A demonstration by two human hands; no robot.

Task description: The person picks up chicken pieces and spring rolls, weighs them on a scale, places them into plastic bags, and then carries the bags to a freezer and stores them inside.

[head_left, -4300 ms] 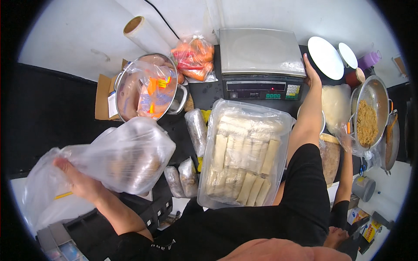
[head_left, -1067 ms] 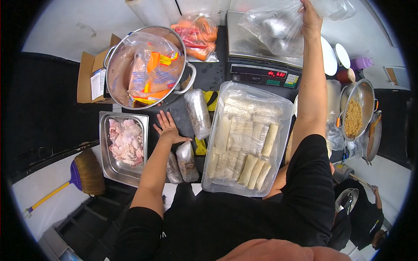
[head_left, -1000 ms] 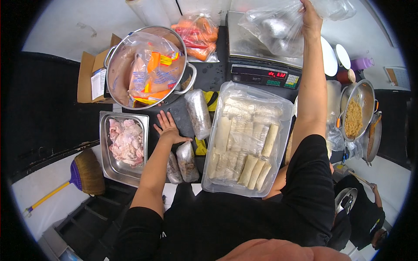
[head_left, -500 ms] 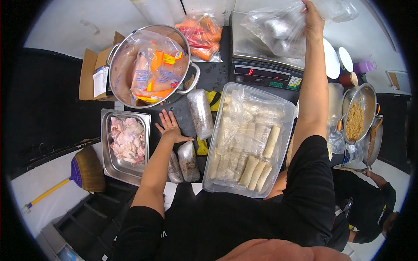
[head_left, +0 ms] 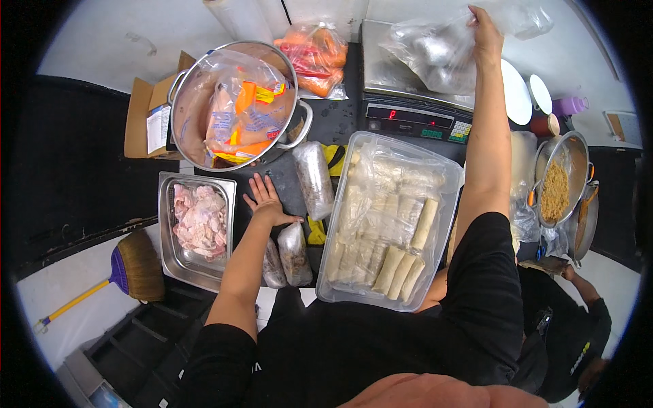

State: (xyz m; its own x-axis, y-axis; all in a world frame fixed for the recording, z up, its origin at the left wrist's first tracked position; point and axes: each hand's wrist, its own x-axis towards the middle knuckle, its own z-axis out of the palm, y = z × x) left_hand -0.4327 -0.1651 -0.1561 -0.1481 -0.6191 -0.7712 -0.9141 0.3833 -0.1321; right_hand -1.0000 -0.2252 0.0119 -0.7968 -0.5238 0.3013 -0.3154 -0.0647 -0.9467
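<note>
My left hand (head_left: pixel 266 204) lies flat on the black tabletop (head_left: pixel 289 178) with its fingers spread, holding nothing. Beside its thumb are plastic-wrapped packs of something dark (head_left: pixel 294 253); a longer wrapped pack (head_left: pixel 314 180) lies a bit farther off. My right hand (head_left: pixel 487 34) reaches out to the far right, pinching the gathered part of a clear plastic bag (head_left: pixel 435 51) above the weighing scale (head_left: pixel 408 119). What fills the bag is hard to make out. In front of me a clear plastic tub (head_left: pixel 325 275) holds pale wrapped rolls (head_left: pixel 389 267), partly under plastic film.
A large pot (head_left: pixel 299 95) with bagged food stands at the back left, near a bag of carrots (head_left: pixel 316 64). Raw meat fills a steel pan (head_left: pixel 163 231) on the left. A strainer (head_left: pixel 578 146) of brown shreds is at right, with another person (head_left: pixel 564 333) below.
My right hand has come down very slightly with the bag. My left hand stays in place. The other person at the right has shifted a little.
</note>
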